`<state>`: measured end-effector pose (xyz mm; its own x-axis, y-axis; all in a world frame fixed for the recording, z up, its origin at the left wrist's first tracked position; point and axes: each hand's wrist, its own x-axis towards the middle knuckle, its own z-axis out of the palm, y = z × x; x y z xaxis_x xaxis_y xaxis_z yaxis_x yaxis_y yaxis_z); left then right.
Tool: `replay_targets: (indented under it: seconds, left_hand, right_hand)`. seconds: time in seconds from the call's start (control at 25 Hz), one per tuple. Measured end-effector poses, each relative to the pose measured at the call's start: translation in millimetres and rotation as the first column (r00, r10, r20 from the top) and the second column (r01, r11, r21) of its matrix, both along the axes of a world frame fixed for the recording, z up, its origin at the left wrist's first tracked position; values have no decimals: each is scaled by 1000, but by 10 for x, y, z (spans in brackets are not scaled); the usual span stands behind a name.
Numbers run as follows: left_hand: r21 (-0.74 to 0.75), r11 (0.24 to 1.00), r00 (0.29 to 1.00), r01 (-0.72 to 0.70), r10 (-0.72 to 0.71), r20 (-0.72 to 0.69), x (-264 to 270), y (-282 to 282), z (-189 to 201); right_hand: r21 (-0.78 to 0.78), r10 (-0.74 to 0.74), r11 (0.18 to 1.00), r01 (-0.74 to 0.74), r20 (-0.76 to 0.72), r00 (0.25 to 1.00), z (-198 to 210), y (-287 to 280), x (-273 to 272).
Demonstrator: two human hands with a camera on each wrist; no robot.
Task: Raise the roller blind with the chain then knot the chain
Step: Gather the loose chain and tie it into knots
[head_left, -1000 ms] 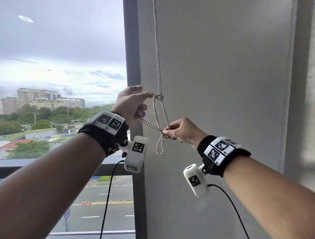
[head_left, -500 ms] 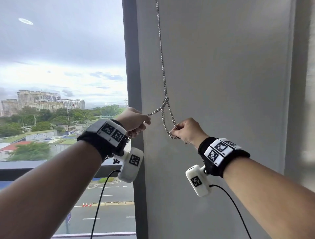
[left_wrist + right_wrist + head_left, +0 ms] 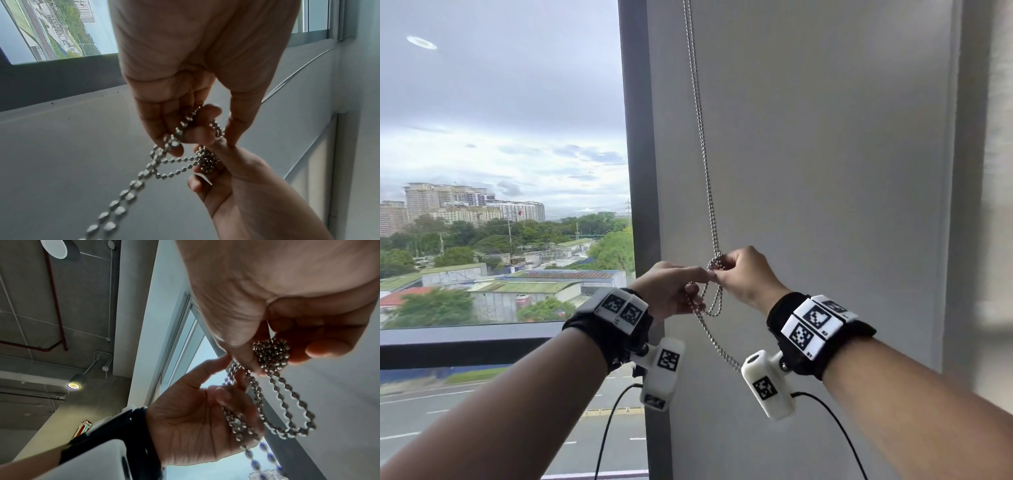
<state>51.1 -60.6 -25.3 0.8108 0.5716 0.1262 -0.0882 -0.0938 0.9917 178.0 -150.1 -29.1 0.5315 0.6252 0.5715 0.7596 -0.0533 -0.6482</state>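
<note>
The silver bead chain (image 3: 703,154) hangs in front of a pale grey panel (image 3: 825,171). It bunches into a small tight knot (image 3: 715,263) at my hands. My right hand (image 3: 722,270) pinches that knot (image 3: 271,352) between thumb and fingers. Close against it, my left hand (image 3: 703,278) pinches the doubled chain (image 3: 180,129) just below the knot (image 3: 206,160). A short loop (image 3: 714,306) hangs under both hands. The doubled tail (image 3: 719,346) runs down towards the right wrist camera. No roller blind fabric is clearly in view.
A dark window post (image 3: 640,171) stands just left of the chain, with glass (image 3: 500,137) and a city view beyond it. A dark sill rail (image 3: 465,342) crosses below. A lighter wall strip (image 3: 996,205) lies at the far right.
My left hand has moved right and down until it meets the right hand. The wide loose loop between them has drawn into a small tight knot with a short loop below.
</note>
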Motion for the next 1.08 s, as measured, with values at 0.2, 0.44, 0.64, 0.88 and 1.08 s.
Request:
replay_targets:
  seconds: [0.2, 0.44, 0.64, 0.88, 1.08]
  left_hand:
    - [-11, 995, 985, -97, 98, 140, 75, 3, 124]
    - [89, 996, 999, -26, 28, -22, 40, 10, 350]
    - [260, 963, 993, -66, 89, -78, 18, -7, 255]
    - [164, 975, 984, -153, 136, 114, 126, -34, 33]
    - [85, 980, 953, -179, 152, 261, 216, -61, -175]
  right_hand:
    - [52, 37, 998, -36, -22, 999, -97, -75, -40]
    - [107, 70, 992, -62, -67, 995, -204, -113, -100]
    - [159, 68, 986, -53, -85, 994, -304, -124, -84]
    - [166, 75, 985, -50, -144, 987, -458, -169, -99]
    - [216, 65, 976, -36, -125, 990, -399, -130, -108]
